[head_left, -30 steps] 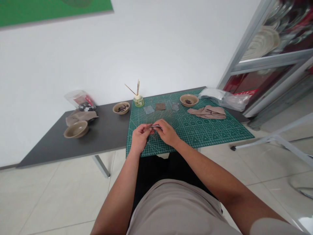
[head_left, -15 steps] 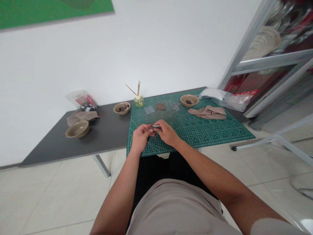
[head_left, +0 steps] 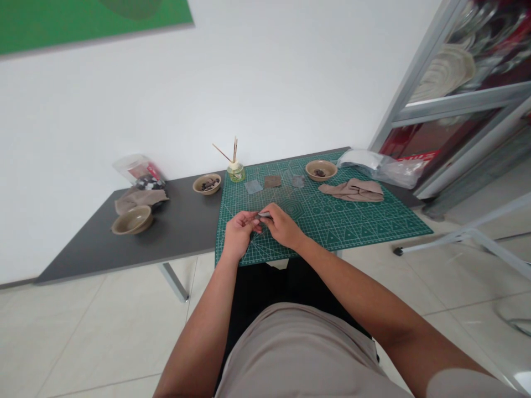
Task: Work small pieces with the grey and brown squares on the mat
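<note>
- The left hand (head_left: 238, 234) and right hand (head_left: 284, 225) meet over the mat's near edge, left of its middle, close to the body, probably to keep the work in easy view.
- Between them is a small grey piece (head_left: 265, 215), grasped by the fingertips of both; I judge the two-sided pinch steadies it and lets it be turned finely. Its exact shape is hard to tell from here.
- Three flat squares lie in a loose row toward the far edge of the green mat (head_left: 332, 218), within reach yet apart from the fingers.
- One bowl (head_left: 322, 179) with dark bits sits by the mat's far right corner, a crumpled cloth (head_left: 352, 190) just nearer; both seem at hand for the right.
- Another bowl of small pieces (head_left: 199, 190) stands on the dark tabletop (head_left: 182, 229), just beside the mat's left edge, handy for the left.
</note>
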Available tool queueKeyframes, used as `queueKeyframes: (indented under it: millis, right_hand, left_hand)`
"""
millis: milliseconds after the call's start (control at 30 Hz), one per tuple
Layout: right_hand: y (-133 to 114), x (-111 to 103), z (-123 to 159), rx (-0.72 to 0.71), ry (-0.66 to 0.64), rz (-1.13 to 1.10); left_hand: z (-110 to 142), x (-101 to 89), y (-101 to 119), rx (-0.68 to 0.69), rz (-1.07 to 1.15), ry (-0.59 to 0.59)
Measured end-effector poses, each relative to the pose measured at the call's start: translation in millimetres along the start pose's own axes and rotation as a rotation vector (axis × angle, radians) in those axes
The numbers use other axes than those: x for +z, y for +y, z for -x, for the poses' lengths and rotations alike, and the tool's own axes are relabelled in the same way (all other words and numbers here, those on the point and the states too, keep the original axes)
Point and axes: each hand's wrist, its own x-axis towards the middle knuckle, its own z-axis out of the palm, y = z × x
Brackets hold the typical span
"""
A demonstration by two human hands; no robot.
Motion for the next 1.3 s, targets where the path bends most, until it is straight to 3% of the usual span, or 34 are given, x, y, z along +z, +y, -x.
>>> queueKeyframes:
  millis: [400,567,700,967,1300]
  right_hand:
    - [-2,0,0,0.011,0.011,-0.012]
    - [-2,-4,0,0.154,0.138,-0.043]
    - [-2,-4,0,0.236,0.138,-0.074]
    - [-5,-4,-2,0.120,0.052,0.066]
    - [0,-2,-1,0.099,-0.021,0.011]
  left_hand:
    - [-1,-2.2,-5,0.016,-0.008,-0.030]
    - [-3,-3.1,-10,0.124,-0.004,0.029]
    - [-3,-2.5,-10,0.135,-0.025,0.061]
    - [-1,-0.2,-6,0.145,-0.071,0.064]
    - [0,-0.9,-8,0.124,-0.052,0.060]
